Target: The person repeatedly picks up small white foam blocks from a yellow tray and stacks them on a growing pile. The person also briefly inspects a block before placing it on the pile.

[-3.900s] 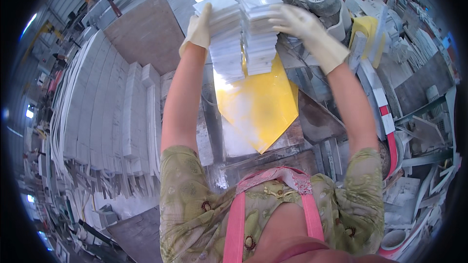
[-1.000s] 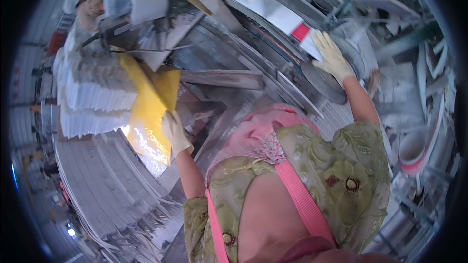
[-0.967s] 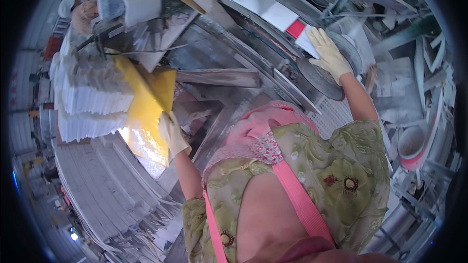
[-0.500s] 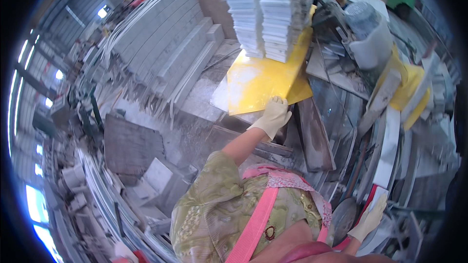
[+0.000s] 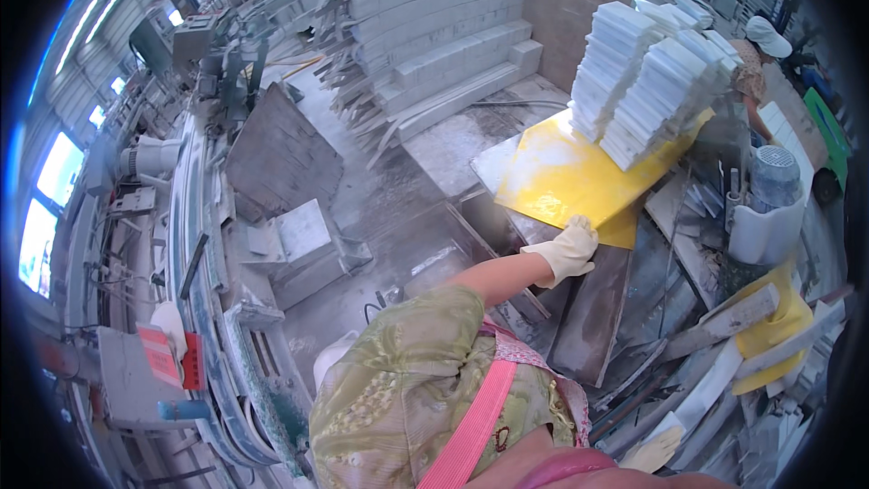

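Note:
My left hand (image 5: pixel 570 251), in a pale cream glove, is closed on the near edge of a yellow sheet (image 5: pixel 552 183). The sheet lies under a tall stack of thin white stone slabs (image 5: pixel 654 77), and white dust or wet glare covers part of it. At the lower right, my right hand (image 5: pixel 656 450), gloved alike, has its fingers stretched out beside the end of a long white strip (image 5: pixel 708 385). My own body partly hides this hand.
Long grey stone blocks (image 5: pixel 444 23) are piled behind. A motor (image 5: pixel 776 172) stands in a white housing at right, above another yellow sheet (image 5: pixel 778 326). Another person (image 5: pixel 756 63) bends beyond the slabs. A dark board (image 5: pixel 282 152) leans at left near machine rails (image 5: pixel 195 244).
The view has swung left, so the stack and yellow sheet appear farther right. My left hand stays at the sheet's near edge. My right hand shows lower, still by the white strip.

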